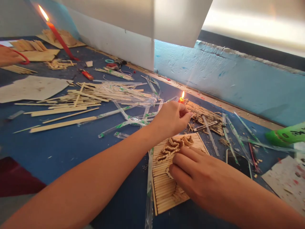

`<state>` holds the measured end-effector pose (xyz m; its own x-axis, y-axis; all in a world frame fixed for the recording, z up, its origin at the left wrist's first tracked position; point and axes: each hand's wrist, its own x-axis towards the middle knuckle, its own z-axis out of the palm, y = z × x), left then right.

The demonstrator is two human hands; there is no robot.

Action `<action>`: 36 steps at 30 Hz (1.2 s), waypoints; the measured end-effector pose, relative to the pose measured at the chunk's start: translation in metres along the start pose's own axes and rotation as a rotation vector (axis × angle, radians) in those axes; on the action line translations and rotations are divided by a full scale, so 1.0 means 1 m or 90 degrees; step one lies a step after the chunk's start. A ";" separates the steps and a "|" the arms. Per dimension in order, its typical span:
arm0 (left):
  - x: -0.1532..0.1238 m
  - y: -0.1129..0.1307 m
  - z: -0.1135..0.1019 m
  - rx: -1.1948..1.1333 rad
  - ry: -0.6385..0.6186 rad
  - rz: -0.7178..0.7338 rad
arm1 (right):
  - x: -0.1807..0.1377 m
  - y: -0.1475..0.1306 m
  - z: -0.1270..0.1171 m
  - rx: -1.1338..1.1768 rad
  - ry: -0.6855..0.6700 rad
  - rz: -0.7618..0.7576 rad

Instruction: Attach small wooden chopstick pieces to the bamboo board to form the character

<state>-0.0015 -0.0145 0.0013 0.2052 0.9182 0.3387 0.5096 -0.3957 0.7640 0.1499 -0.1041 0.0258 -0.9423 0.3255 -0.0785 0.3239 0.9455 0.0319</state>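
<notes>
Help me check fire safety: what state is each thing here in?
small candle, lit, upright
tall red candle, lit, leaning
left hand, fingers pinched shut beside the small candle
stick panel, lying flat on the table
right hand, open, fingers flat on the stick panel
phone, screen dark

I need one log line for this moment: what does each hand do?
left hand: fingers pinched beside small lit candle | right hand: flat on stick panel, touching wavy pieces
</notes>
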 end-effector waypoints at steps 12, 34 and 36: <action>0.000 0.001 -0.001 0.005 0.010 0.015 | 0.000 -0.002 -0.002 0.005 -0.010 0.002; -0.001 0.002 -0.003 -0.003 -0.015 0.031 | 0.000 -0.010 -0.012 -0.060 0.032 -0.011; 0.000 0.002 -0.004 -0.004 -0.016 0.035 | -0.002 -0.009 -0.017 -0.049 0.047 0.010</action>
<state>-0.0036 -0.0158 0.0050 0.2542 0.8948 0.3670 0.4914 -0.4463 0.7478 0.1474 -0.1131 0.0431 -0.9420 0.3356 -0.0031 0.3333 0.9365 0.1093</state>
